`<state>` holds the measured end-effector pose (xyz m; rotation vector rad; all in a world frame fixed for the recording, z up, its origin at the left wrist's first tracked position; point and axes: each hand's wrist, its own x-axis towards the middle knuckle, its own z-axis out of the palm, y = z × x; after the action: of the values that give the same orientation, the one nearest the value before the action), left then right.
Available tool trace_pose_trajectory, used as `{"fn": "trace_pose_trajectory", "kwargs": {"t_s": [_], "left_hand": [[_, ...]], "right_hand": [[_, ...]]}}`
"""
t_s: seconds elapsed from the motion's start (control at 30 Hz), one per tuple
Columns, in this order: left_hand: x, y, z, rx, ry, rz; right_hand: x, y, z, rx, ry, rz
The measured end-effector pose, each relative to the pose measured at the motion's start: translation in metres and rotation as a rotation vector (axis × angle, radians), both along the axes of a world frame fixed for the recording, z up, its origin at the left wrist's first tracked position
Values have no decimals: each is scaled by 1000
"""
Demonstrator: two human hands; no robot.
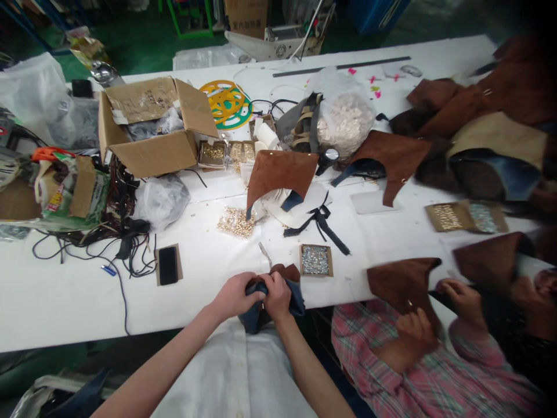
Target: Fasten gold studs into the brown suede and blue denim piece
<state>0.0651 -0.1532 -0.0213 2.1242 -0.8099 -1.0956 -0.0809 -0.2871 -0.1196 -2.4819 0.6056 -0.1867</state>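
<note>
Both hands meet at the table's front edge over a brown and dark blue piece (249,320). My left hand (238,295) grips its left side, with the thumb pointing toward the middle. Close beside it, my right hand (277,295) has its fingers curled on the material. Any small part between the fingertips is too small to make out. Just right of the hands lies a small box of silvery pieces (315,260). Beyond them are a bag of gold-coloured pieces (236,222) and a brown suede piece (281,174).
At the left are a cardboard box (150,152), a phone (168,265) and tangled black cords (130,247). Black straps (324,220) lie mid-table. To the right, a person in a plaid shirt (391,366) handles a brown piece (402,284); another person's hands are beyond.
</note>
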Motion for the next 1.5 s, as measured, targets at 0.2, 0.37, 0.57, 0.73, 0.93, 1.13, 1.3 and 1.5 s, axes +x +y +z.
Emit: {"fn": "trace_pose_trajectory", "kwargs": {"t_s": [0.2, 0.37, 0.57, 0.73, 0.93, 1.13, 1.3, 1.5], "left_hand": [[-12, -9, 30, 8, 3, -2], [-18, -16, 46, -75, 85, 83], [-14, -9, 55, -29, 98, 212], [-13, -5, 68, -171, 114, 162], [-6, -12, 72, -255, 52, -105], [-10, -17, 65, -329, -61, -269], [-21, -17, 67, -396, -202, -287], [-24, -18, 90, -371, -292, -168]], "right_hand": [[-10, -14, 16, -138, 47, 157], [-17, -21, 22, -214, -11, 203], [-25, -34, 42, -267, -166, 188], [-30, -40, 61, -284, -326, 107], [-28, -36, 87, -334, -197, 57], [-31, -47, 95, -290, -133, 263], [-39, -58, 96, -280, -340, 354], [-45, -66, 131, -318, -457, 229]]}}
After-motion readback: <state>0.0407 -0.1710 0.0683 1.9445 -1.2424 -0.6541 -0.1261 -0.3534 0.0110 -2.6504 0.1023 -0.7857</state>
